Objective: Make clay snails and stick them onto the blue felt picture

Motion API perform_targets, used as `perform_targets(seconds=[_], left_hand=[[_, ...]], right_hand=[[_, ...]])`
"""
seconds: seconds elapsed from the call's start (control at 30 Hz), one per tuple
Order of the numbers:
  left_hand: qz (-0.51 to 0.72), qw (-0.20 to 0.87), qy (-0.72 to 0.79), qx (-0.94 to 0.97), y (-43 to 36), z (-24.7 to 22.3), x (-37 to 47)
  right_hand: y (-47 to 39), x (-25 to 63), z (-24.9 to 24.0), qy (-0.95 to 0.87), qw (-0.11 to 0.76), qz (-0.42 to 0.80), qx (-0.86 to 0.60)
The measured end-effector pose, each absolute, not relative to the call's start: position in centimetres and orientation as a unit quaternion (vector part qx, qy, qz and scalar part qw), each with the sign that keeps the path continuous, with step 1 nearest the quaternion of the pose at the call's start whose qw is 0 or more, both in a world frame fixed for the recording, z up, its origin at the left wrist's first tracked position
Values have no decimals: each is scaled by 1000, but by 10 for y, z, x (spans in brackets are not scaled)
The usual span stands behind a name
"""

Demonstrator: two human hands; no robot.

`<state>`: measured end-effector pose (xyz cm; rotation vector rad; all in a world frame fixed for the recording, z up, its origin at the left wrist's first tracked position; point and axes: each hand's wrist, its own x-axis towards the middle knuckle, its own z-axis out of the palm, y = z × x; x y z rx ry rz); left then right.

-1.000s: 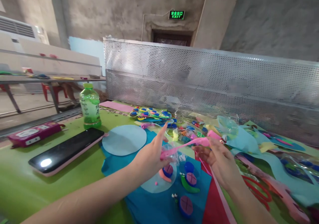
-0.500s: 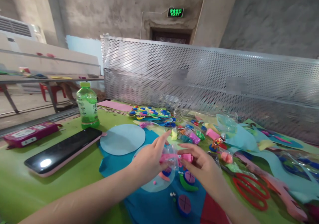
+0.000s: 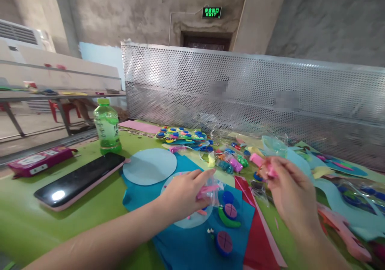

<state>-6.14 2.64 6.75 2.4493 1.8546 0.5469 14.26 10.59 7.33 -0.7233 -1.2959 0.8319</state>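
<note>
My left hand [image 3: 188,190] is closed on a clear plastic bag with pink modelling clay [image 3: 209,190] in it. Beneath that hand lies a pale blue disc [image 3: 192,221] with small pink bits on it, partly covered by my fingers. My right hand [image 3: 290,192], a little blurred, pinches a lump of pink clay [image 3: 272,171] off to the right. Between the hands, on blue sheets [image 3: 177,246], are two clay snails: one with a green body [image 3: 230,218], another with a round purple-and-blue shell [image 3: 224,242]. A blue clay ball [image 3: 227,197] sits just above them.
A phone [image 3: 81,180], a purple box [image 3: 42,162] and a green bottle [image 3: 106,125] stand to the left. Another pale blue disc [image 3: 149,166] lies nearby. Several bagged clay pieces [image 3: 234,164] are scattered ahead, before a perforated metal screen [image 3: 180,89].
My right hand has moved away to the right with pink clay, parting from the bag. My left hand stays over the disc with the bag, slightly lower. The blue ball is now uncovered.
</note>
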Motion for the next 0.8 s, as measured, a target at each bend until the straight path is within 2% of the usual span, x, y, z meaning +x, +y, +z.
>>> perform_targets(seconds=[0.07, 0.17, 0.27, 0.33, 0.57, 0.8], left_hand=[[206, 34, 590, 780, 27, 67, -61], [250, 51, 580, 774, 28, 65, -61], [266, 49, 585, 765, 30, 64, -63], [273, 42, 587, 761, 30, 63, -64], [288, 25, 585, 758, 29, 61, -66], [253, 36, 556, 791, 30, 62, -62]], right_hand=[[114, 146, 74, -544, 660, 411, -316], [110, 139, 71, -630, 530, 452, -343], [94, 128, 65, -739, 391, 442, -324], [84, 123, 63, -779, 341, 428, -307], [78, 123, 65, -828, 313, 369, -282], [65, 117, 67, -875, 222, 362, -234]])
